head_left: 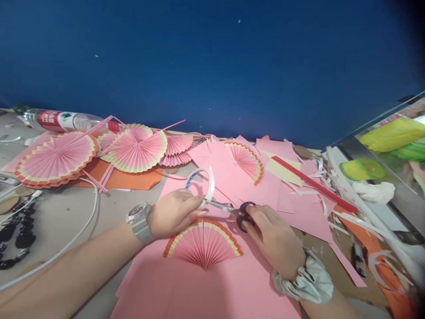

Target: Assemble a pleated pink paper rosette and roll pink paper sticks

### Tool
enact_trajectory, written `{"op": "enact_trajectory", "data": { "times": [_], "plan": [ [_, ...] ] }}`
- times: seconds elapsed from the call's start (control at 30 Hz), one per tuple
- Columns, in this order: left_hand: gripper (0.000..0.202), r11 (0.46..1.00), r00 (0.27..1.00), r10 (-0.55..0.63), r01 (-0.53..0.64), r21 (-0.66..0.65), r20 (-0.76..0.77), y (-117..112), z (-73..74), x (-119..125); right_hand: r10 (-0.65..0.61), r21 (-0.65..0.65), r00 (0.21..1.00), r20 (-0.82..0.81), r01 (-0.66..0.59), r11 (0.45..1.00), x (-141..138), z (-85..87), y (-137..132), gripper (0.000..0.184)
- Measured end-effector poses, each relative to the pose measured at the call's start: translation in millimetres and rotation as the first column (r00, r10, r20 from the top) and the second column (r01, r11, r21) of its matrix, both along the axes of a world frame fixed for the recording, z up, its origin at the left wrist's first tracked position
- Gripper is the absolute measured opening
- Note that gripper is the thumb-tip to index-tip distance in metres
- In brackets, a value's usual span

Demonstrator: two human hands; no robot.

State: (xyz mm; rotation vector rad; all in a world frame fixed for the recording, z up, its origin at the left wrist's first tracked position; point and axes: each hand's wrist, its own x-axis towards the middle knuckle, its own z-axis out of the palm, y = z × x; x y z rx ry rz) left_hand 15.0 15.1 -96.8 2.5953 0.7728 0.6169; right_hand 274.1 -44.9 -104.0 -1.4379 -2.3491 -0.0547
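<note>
My left hand (175,212), with a grey watch on its wrist, pinches a roll of white tape (211,185) that stands on edge. From the right, my right hand (275,237) grips black-handled scissors (244,215). Their metal blades reach the tape by my left fingertips; whether the blades are parted is too small to tell. Just below both hands, a half-round pleated paper fan (203,246) with an orange and cream rim lies on pink paper sheets (206,294). A similar fan (246,161) rests on the pink paper farther back.
Round pleated fans (137,148) and a plastic bottle (69,120) lie at the back left. A white cable (94,212) and black beads (25,237) are at the left. Rightward are a red strip (314,184), paper scraps and a clear bin's rim. A blue wall (212,66) stands behind.
</note>
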Motion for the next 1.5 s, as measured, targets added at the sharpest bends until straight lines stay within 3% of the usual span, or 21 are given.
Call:
{"op": "enact_trajectory", "data": {
  "times": [0.43, 0.7, 1.0, 1.5],
  "plan": [
    [0.036, 1.000, 1.000, 0.003, -0.003, 0.005, 0.015, -0.5, 0.8, -1.0, 0.019, -0.053, 0.998, 0.053, -0.016, 0.998, 0.0, 3.8, 0.1, 0.011],
    [0.033, 0.993, 0.998, -0.013, 0.021, -0.120, 0.066, 1.7, 9.1, -0.8, 0.041, -0.162, 0.987, 0.153, -0.015, 0.987, -9.4, 13.2, -5.0, 0.013],
    [0.030, 0.970, 0.972, 0.021, 0.037, -0.241, 0.233, -4.2, 28.6, 2.2, 0.006, -0.068, 0.998, 0.057, -0.003, 0.998, -16.0, 30.4, -12.7, 0.017],
    [0.026, 0.967, 0.960, 0.066, 0.005, -0.254, 0.271, -8.5, 33.0, 6.4, 0.013, -0.188, 1.000, -0.011, -0.015, 0.982, -21.9, 34.1, -19.7, 0.008]
  ]
}}
